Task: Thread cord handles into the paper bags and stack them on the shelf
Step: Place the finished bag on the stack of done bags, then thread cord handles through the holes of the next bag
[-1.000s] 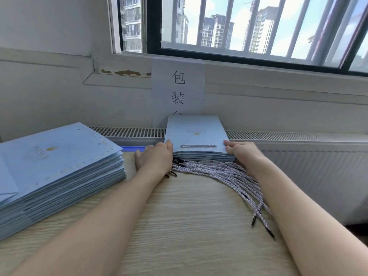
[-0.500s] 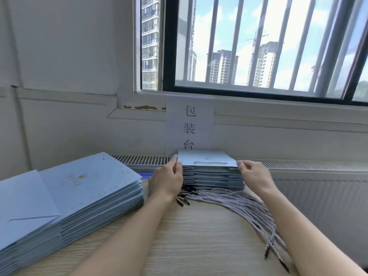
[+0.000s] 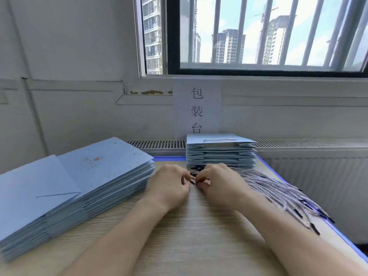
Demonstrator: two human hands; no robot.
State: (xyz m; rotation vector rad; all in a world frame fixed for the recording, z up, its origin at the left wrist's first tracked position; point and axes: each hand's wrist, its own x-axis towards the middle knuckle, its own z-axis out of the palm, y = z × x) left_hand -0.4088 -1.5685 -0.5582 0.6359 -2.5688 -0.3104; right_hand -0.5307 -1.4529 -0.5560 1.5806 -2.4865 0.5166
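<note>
On the wooden table [image 3: 189, 236], the person's left hand [image 3: 169, 188] and right hand [image 3: 221, 186] meet knuckle to knuckle just in front of a neat stack of threaded bags [image 3: 221, 154], whose top bag shows a cord handle [image 3: 220, 139]. Both hands have their fingers curled inward over the dark tips of the loose cords [image 3: 278, 192]. The right hand pinches a cord end between thumb and forefinger, while it cannot be told whether the left hand actually holds one. The cords fan out to the right, toward the table's blue edge. A taller, slanted pile of flat bags [image 3: 79, 186] lies at the left. A paper sign [image 3: 197, 110] hangs on the wall behind, above the radiator [image 3: 157, 144].
</note>
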